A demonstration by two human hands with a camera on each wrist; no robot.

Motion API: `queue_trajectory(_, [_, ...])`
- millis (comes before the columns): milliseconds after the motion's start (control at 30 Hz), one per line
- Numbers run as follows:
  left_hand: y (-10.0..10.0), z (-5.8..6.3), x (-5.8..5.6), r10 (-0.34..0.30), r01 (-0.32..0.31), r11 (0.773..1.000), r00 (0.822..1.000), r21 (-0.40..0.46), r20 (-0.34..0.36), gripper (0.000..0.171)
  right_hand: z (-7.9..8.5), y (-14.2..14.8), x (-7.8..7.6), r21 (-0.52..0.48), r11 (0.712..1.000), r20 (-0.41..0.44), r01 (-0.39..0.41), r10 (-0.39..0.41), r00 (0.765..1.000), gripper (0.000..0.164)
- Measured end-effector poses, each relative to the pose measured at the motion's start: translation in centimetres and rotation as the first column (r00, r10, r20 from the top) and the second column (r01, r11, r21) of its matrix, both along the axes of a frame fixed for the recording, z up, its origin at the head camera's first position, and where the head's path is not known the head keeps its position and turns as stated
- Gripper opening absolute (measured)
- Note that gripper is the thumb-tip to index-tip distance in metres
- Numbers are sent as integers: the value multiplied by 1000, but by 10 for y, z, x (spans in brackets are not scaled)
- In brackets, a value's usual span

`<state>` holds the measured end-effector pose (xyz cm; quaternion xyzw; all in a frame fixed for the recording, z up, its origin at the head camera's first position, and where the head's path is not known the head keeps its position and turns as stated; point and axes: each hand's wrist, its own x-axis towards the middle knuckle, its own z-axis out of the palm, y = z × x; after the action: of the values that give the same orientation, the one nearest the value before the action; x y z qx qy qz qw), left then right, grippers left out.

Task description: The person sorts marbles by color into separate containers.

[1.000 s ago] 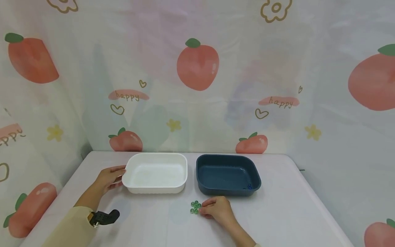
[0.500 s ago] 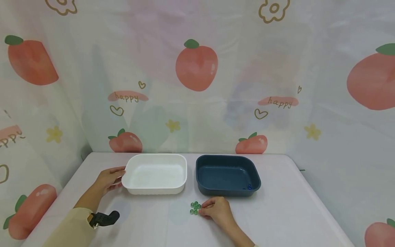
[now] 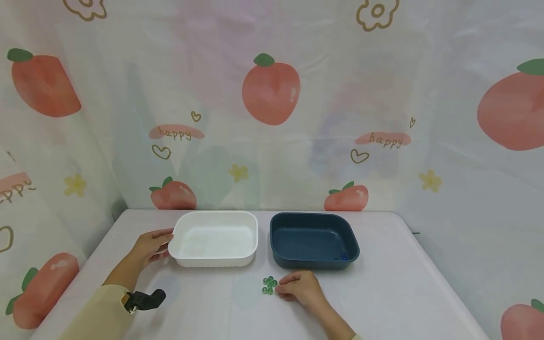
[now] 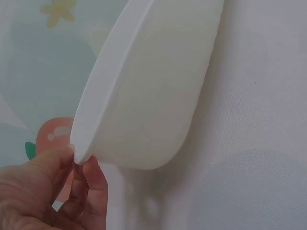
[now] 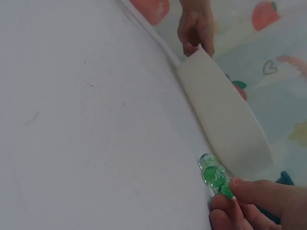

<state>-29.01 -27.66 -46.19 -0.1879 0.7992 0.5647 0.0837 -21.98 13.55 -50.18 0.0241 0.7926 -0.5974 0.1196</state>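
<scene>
My left hand (image 3: 149, 245) pinches the left rim of a white plastic tub (image 3: 214, 260), thumb on the upper side of the rim and fingers beneath it, as the left wrist view shows. The tub sits upright on the table. In front of the two tubs lies a small cluster of clear green glass marbles (image 3: 269, 284). At the cluster's right side is my right hand (image 3: 302, 289). In the right wrist view its thumb and forefinger close on one green marble (image 5: 226, 189), which touches the others.
A dark blue tub (image 3: 314, 262) stands right of the white one, with a narrow gap between them. Blue marbles (image 3: 343, 257) lie in its front right corner. A white cloth covers the table (image 3: 204, 307); a fruit-printed curtain (image 3: 272, 156) rises behind.
Both hands stay almost where they were. The right fingers shift very slightly at the edge of the green marbles; the tubs do not move.
</scene>
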Motion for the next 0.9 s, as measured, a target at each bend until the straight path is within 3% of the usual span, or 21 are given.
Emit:
queue_trajectory(333, [-1, -3, -3, 13, -13, 1000, 999, -9, 29, 54, 11, 3, 2, -34, 999, 62, -20, 22, 998, 25])
queue_trajectory(900, [0, 0, 1, -2, 2, 1000, 1000, 4, -11, 54, 24, 5, 1, -94, 994, 78, -63, 70, 994, 29])
